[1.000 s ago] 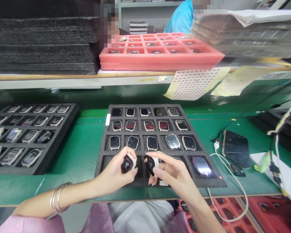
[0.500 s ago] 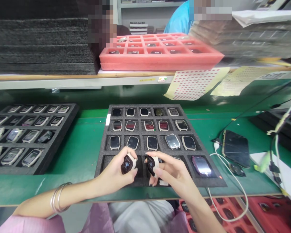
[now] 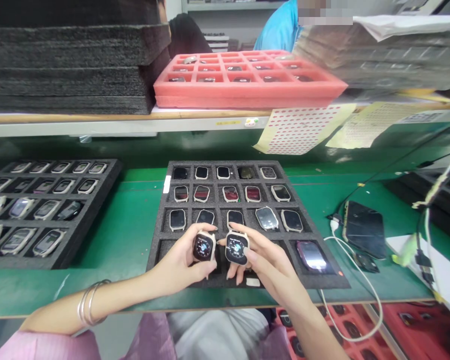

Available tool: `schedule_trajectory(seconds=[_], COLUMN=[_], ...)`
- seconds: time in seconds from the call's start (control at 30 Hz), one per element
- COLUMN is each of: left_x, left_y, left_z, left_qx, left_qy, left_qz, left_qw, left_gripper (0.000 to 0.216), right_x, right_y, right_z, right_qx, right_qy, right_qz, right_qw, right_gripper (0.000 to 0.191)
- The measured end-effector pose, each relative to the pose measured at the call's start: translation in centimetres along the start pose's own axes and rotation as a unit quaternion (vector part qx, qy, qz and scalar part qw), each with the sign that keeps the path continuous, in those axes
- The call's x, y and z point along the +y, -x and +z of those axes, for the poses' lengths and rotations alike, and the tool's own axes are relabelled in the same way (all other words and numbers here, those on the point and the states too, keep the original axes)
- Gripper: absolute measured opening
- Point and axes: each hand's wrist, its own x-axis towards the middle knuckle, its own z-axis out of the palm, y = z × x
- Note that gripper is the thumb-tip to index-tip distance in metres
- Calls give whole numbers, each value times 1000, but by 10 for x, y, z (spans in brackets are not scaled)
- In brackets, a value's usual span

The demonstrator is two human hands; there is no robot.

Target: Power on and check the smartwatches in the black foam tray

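My left hand (image 3: 187, 260) grips a smartwatch (image 3: 204, 246) without a strap, its screen lit with a dial. Close beside it, my right hand (image 3: 266, 255) holds a second strapless smartwatch (image 3: 237, 248), pale-cased, its screen also lit with a dial. Both watches face up toward me over the front row of a dark foam tray (image 3: 153, 230). Strapless watches sit in the tray's pockets, such as a light-cased watch (image 3: 267, 218) and a purple-edged watch (image 3: 312, 256) at the front right. My hands cover part of the front pockets.
Another dark foam tray (image 3: 86, 215) of watches lies at left. A black phone (image 3: 365, 230) and a white cable (image 3: 354, 250) are at right. On the shelf above stand a pink foam tray (image 3: 247, 95) and stacked black foam (image 3: 67, 85). A person's blue sleeve (image 3: 276, 27) shows behind.
Both watches have turned so their lit screens now face me more squarely. The hands have shifted only slightly. Behind the shelf, a person at the left has moved.
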Motion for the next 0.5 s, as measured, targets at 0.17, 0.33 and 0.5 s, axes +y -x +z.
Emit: schedule_trajectory(seconds=[0.17,0.33,0.5], left_x=[-1,-7,-5], left_y=[-1,0,0], left_z=[-1,-3,-2], left_qx=[-11,-16,-20], left_qy=[96,122,114], left_qz=[-4,-7,-9], left_qw=[995,992,993], left_gripper=[37,37,35], right_x=[3,7,9], right_y=[-2,-4,-2], right_z=[-1,-2,-4], right_qx=[35,56,58], right_qy=[-17,-15,-8], right_qz=[0,0,2], right_qw=[999,998,998], right_gripper=[34,35,43])
